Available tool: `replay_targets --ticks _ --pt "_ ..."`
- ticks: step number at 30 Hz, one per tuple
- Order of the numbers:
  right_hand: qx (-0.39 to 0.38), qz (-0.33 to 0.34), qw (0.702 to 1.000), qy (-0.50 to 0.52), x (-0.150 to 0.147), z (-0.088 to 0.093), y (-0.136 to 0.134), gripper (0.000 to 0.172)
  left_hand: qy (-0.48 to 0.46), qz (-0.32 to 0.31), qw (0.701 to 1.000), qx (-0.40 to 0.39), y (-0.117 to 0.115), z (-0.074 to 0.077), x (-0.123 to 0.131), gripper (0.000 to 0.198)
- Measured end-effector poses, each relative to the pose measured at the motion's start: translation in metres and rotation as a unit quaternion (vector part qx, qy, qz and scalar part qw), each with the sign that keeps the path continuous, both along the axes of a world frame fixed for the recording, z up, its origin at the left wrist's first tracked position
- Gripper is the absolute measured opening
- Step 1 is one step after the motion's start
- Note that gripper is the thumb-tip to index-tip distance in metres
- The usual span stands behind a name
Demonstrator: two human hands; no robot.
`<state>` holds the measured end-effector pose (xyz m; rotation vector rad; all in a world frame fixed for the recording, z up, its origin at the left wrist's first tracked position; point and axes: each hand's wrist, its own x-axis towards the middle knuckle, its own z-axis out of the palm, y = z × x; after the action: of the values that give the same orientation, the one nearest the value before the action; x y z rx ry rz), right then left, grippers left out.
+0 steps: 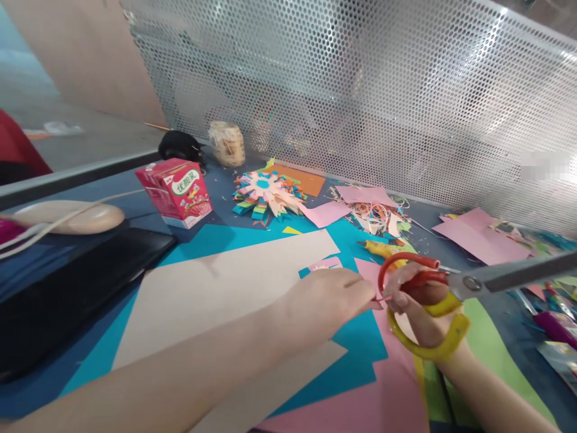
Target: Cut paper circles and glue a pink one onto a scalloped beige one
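Observation:
My left hand (329, 300) reaches across the paper with its fingers pinched on one end of a thin pink paper strip (382, 299). At the strip's other end are the fingertips of my right hand (417, 300), which are closed together. A pair of scissors (472, 282) with red and yellow handles hangs on my right hand, its blades pointing away to the right. Under my left hand lie a cream paper sheet (216, 300) and a blue sheet (315, 391). A small pink and blue paper piece (322, 264) sits just behind that hand.
A fringed paper flower (265, 189) and a pink drink carton (175, 192) stand behind the sheets. A black phone-like slab (81, 288) lies left. Paper scraps (376, 213) and a yellow glue gun (383, 248) lie beyond my hands. A perforated metal screen (338, 90) borders the back.

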<state>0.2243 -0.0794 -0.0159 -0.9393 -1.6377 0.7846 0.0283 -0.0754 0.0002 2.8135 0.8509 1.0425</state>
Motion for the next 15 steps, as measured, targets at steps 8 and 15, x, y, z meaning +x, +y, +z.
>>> replay_targets --ticks 8,15 --pt "-0.055 0.113 0.987 0.096 0.001 -0.010 0.004 0.013 0.035 0.077 0.938 0.336 0.001 0.002 -0.010 0.012" --pt "-0.045 0.006 0.999 0.023 -0.002 -0.003 0.000 0.016 -0.019 0.035 0.976 0.215 0.004 -0.001 -0.006 0.022"
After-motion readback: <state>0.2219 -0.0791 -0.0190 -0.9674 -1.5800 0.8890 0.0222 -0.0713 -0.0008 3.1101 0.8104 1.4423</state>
